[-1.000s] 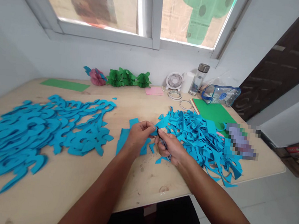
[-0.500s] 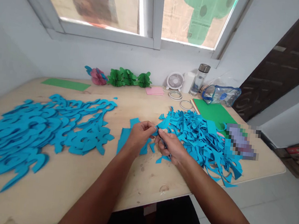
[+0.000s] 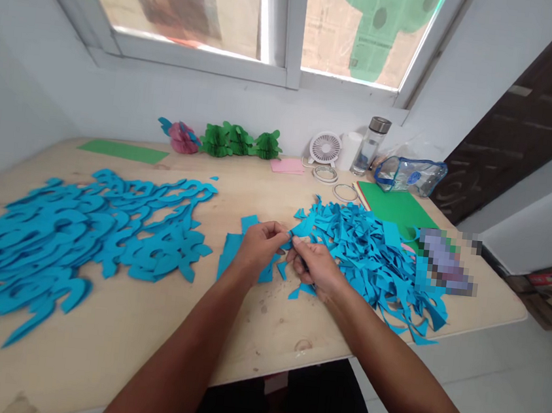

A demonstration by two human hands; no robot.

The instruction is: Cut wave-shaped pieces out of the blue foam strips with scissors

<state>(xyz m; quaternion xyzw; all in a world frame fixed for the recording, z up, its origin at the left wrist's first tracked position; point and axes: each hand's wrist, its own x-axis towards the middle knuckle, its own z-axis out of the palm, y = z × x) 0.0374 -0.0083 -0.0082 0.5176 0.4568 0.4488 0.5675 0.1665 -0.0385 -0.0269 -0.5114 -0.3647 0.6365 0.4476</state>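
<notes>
Close together over the middle of the table, both my hands are closed. My left hand [image 3: 263, 243] pinches a small piece of blue paper [image 3: 303, 226] between thumb and fingertips; its edges are partly hidden by the fingers. In my right hand [image 3: 316, 266] is what looks like a pair of dark-handled scissors [image 3: 305, 263], mostly covered by the palm and fingers, with the blades hidden. Blue paper sheets [image 3: 229, 254] lie under and beside my left hand. A heap of blue paper scraps [image 3: 360, 248] spreads to the right of my right hand.
Stacked blue cut-out shapes [image 3: 61, 230] cover the table's left side. Along the back stand green paper flowers [image 3: 238, 140], a small fan [image 3: 325, 148], a glass bottle [image 3: 371, 147] and a clear pouch [image 3: 410, 176]. Green paper [image 3: 399, 205] lies at the right.
The view has shifted slightly. My hands stay together in nearly the same place, and the dark handles show less in my right hand.
</notes>
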